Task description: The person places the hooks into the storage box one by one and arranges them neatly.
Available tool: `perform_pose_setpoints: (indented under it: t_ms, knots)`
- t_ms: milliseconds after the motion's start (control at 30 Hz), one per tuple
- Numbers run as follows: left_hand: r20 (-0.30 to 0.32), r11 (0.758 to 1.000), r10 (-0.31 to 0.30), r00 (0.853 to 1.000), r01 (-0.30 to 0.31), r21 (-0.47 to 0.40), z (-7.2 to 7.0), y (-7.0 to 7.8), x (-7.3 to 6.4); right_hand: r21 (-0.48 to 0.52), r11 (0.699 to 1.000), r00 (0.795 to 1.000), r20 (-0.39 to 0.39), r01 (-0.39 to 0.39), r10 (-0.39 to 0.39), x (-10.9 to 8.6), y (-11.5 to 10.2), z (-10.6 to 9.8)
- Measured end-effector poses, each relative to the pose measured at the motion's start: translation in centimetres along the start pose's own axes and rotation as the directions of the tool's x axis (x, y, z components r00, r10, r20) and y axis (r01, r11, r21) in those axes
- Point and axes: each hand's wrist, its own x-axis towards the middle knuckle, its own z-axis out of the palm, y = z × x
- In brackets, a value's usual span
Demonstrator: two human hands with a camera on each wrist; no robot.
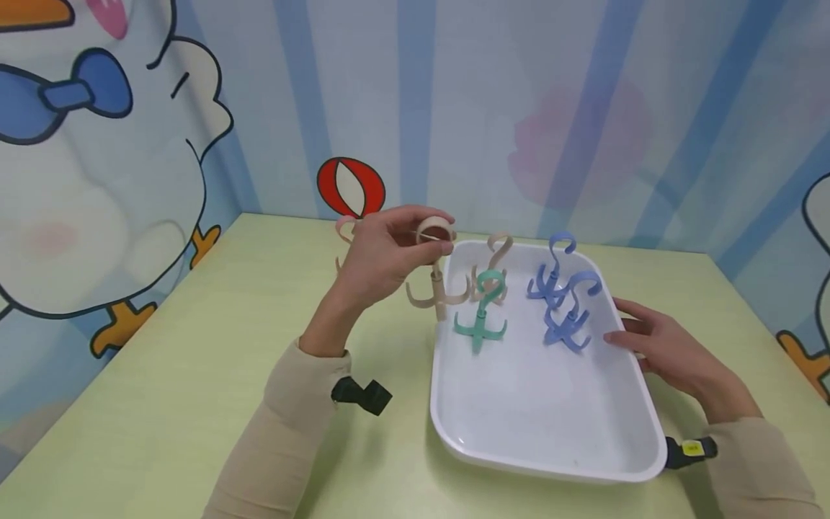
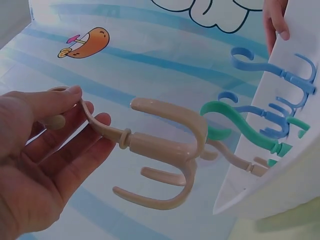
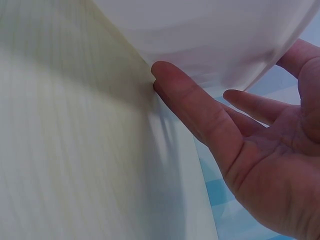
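My left hand [image 1: 389, 252] pinches the curved top of a beige hook hanger [image 2: 160, 150] between thumb and fingers. The hanger's several upturned prongs hang just beside the left rim of a white plastic tray [image 1: 538, 418]. My right hand [image 1: 668, 353] grips the tray's right side, thumb over the rim and fingers against the outside, as the right wrist view also shows. In the tray are a green hook hanger [image 1: 480, 328], two blue hook hangers [image 1: 551, 285] and another beige hook hanger [image 1: 499, 252]. A pink hook hanger [image 1: 344, 227] is mostly hidden behind my left hand.
A pale green table [image 1: 214, 346] lies under the tray and reaches back to a cartoon-printed backdrop [image 1: 363, 86]. Black wrist straps sit over both sleeves. The tray's raised walls surround the hangers.
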Motion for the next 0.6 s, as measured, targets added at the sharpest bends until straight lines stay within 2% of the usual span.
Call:
perform_pose_setpoints:
  t_ms: [267, 467, 600]
  knots:
    - [0.066, 0.998, 0.010, 0.998, -0.005, -0.067, 1.1, 0.3, -0.2, 0.006, 1.000, 1.000, 0.001, -0.001, 0.001, 0.1, 0.0, 0.0]
    - [0.102, 1.000, 0.027, 0.994, -0.026, -0.018, 2.4, 0.0, -0.3, 0.002, 1.000, 1.000, -0.002, 0.000, 0.001, 0.1, 0.1, 0.0]
    - [0.115, 1.000, 0.018, 0.993, -0.018, -0.006, 3.1, -0.1, -0.3, -0.007, 1.000, 1.000, -0.005, -0.002, 0.002, 0.1, 0.1, 0.0]
